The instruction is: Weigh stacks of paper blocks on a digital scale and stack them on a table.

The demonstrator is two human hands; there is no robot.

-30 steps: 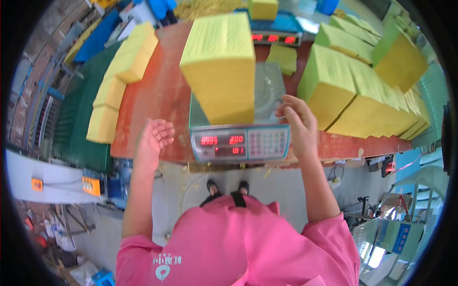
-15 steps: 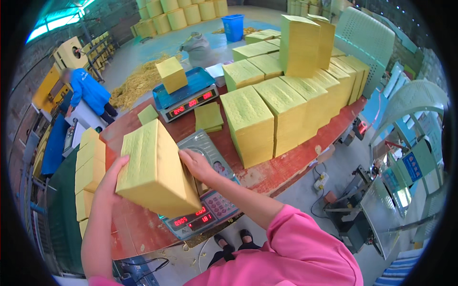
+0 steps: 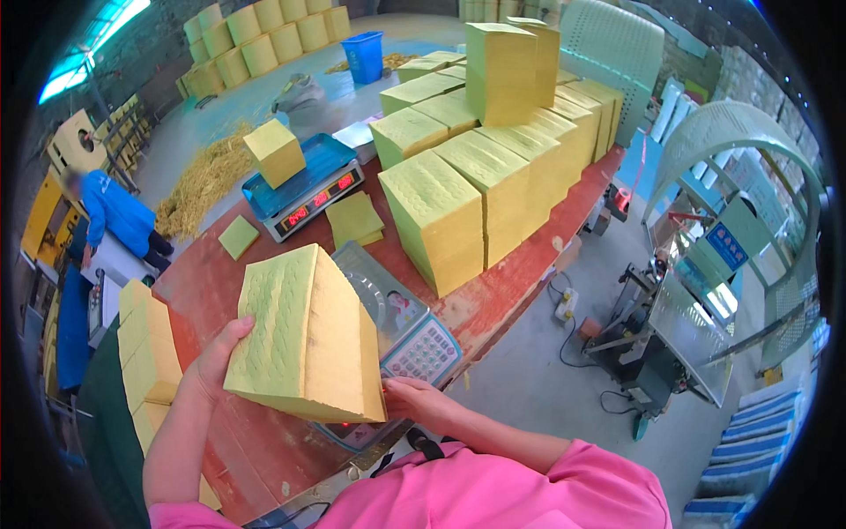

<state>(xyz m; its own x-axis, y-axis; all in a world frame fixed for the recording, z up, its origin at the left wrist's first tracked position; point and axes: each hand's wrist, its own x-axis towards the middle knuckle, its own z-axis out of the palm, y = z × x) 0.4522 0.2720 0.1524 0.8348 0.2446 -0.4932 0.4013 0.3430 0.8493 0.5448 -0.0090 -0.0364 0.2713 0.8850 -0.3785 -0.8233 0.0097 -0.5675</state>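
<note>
A thick block of stacked yellow paper sheets (image 3: 304,331) is tilted in my hands above the near scale. My left hand (image 3: 216,357) grips its left side, thumb on the embossed face and the other fingers hidden behind. My right hand (image 3: 414,401) is against the lower right corner of the block, its fingertips partly hidden. Under the block lies the electronic scale (image 3: 421,351), its keypad showing and most of its display covered. Behind it, a second scale with a blue tray (image 3: 322,160) carries a smaller yellow paper block (image 3: 275,153).
Tall yellow paper stacks (image 3: 432,216) stand in rows on the red table (image 3: 207,286). Thin sheet piles (image 3: 354,219) lie by the far scale. More blocks (image 3: 145,344) line the left edge. A person in blue (image 3: 123,216) works at far left. A perforated metal chair (image 3: 749,176) stands right.
My right hand has slid from the block's upper right side down to its lower right corner. The block has turned, showing more of its side, and the view has shifted.
</note>
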